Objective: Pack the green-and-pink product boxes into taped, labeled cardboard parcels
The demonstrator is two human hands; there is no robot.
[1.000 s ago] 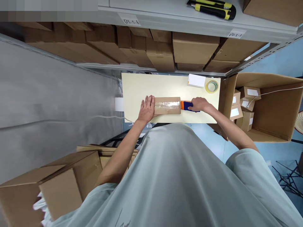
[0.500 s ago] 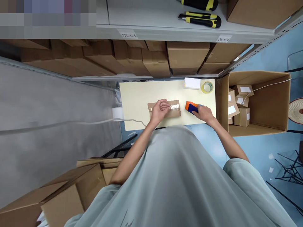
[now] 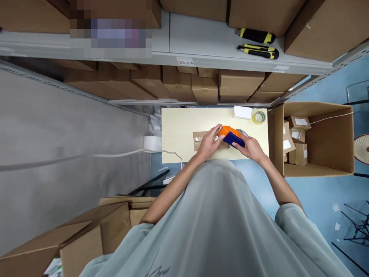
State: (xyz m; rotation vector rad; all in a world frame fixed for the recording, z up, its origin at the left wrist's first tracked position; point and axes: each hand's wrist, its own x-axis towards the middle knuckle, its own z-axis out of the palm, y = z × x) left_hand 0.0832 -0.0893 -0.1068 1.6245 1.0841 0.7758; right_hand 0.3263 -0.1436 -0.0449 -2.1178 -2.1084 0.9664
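Observation:
A tape dispenser (image 3: 232,135), orange and dark blue with a tape roll at its right end, is held over the small cardboard box (image 3: 198,139). My right hand (image 3: 250,148) is closed around the dispenser's right end. At its left end, my left hand (image 3: 210,143) has fingers and thumb on the orange part, closed on it. Whether a strip of tape is between those fingers is hidden. Beneath the hands the box lies flat on the cream table (image 3: 175,127), shiny clear tape across its top.
A white box (image 3: 242,112) and a yellowish tape roll (image 3: 259,117) lie at the table's back right. Right of the table stands a large open carton (image 3: 325,146) with several small labelled boxes. Shelves with cartons and two utility knives (image 3: 258,51) rise behind. A white cable (image 3: 127,154) crosses at left.
My right hand has brought the tape dispenser left and over the box. My left hand has left the box top and taken the dispenser's near end. The view has shifted slightly.

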